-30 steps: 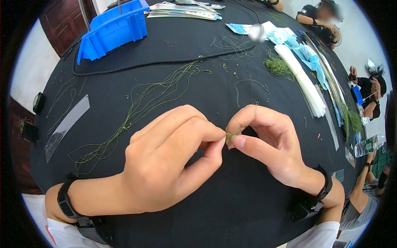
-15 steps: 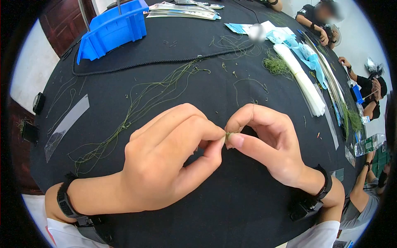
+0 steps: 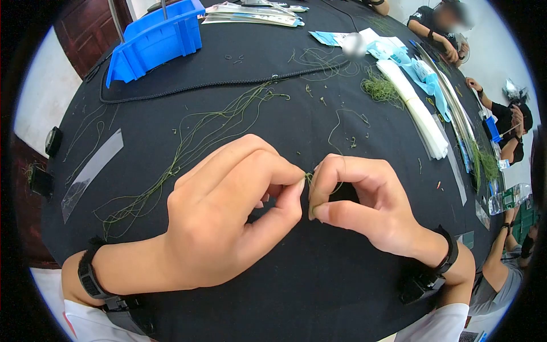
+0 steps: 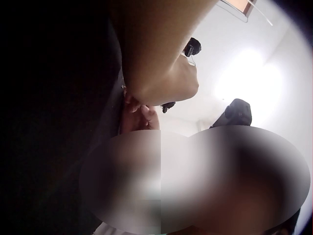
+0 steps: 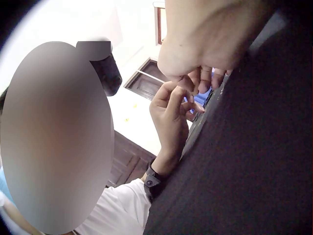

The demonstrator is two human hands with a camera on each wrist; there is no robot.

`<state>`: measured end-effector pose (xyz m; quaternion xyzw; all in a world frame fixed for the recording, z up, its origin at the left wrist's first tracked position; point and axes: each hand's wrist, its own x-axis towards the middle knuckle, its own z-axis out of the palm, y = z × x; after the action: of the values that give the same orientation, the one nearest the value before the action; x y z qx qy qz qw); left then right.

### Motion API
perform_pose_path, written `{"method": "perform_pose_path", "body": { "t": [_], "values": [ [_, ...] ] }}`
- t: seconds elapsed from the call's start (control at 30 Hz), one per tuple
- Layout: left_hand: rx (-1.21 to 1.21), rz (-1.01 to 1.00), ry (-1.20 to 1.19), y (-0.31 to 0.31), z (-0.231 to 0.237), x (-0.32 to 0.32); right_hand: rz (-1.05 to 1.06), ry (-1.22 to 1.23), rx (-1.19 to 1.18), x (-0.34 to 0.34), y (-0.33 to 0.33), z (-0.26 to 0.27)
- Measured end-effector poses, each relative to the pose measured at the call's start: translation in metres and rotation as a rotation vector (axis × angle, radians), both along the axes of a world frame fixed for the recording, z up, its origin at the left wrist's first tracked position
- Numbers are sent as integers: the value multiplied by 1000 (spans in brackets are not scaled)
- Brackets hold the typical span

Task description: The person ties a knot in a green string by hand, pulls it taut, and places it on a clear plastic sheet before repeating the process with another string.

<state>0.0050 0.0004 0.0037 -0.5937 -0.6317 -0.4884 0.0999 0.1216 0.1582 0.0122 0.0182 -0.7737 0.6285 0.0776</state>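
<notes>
On the near side of the rope (image 3: 216, 86), we see the left hand (image 3: 228, 211) and the right hand (image 3: 367, 199), both pinching the thread (image 3: 308, 176) between thumb and forefinger. Loose strands (image 3: 172, 172) reach towards the rope; beyond it stands the bin (image 3: 162, 43).

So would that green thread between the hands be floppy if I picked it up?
Probably floppy: the green thread looks thin, and similar loose threads lie in curves on the table. Likely very light, being so skinny. It might be fiddly to hold, since only a tiny bit shows between the left hand and right hand.
</notes>
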Motion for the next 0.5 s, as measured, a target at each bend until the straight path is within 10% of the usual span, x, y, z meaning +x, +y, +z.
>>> {"method": "perform_pose_path", "body": {
  "t": [0.5],
  "values": [
    [-30,-18,-116,-1,2,0,-22,-4,54,0,1,2]
  ]
}}
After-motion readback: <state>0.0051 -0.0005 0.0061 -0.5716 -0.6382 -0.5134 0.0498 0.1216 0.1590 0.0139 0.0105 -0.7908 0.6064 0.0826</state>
